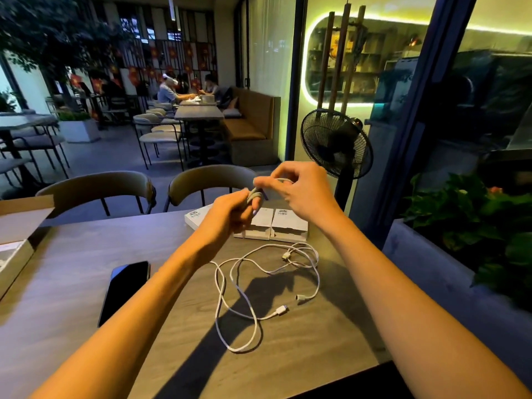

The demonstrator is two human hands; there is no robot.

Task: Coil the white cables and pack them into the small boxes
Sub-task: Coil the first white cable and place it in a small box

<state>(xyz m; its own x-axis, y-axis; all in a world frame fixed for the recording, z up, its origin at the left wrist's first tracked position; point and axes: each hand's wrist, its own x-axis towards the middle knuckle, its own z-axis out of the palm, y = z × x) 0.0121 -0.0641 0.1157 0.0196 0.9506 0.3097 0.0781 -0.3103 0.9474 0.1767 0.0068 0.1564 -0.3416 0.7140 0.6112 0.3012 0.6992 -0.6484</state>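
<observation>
Fingers point(260, 185) of the right hand point(299, 194) pinch the last turn of a white cable, winding it round a small coiled bundle point(254, 197) that the left hand point(227, 217) grips in curled fingers, both hands raised above the counter point(86, 254). The bundle looks nearly wound, so the step in hand is probably securing the final loop. If the pinch loosens before the end is tucked, the springy turns could slacken and the coil unravel. Just beyond and below the hands, three small white boxes point(289, 223) lie side by side at the counter's far edge; whether their flaps are open cannot be told. A coil wound too wide would likely not fit inside one. Nearer the person, loose white cables point(247, 300) sprawl across the counter in crossing loops, with several plug ends showing. Lifting one carelessly could drag the other, tighten a knot, or pull a plug over the right-hand edge close by. A dark phone point(126, 289) lies to the left, apart from the cables, and an open cardboard box point(17, 220) sits at the far left.
</observation>
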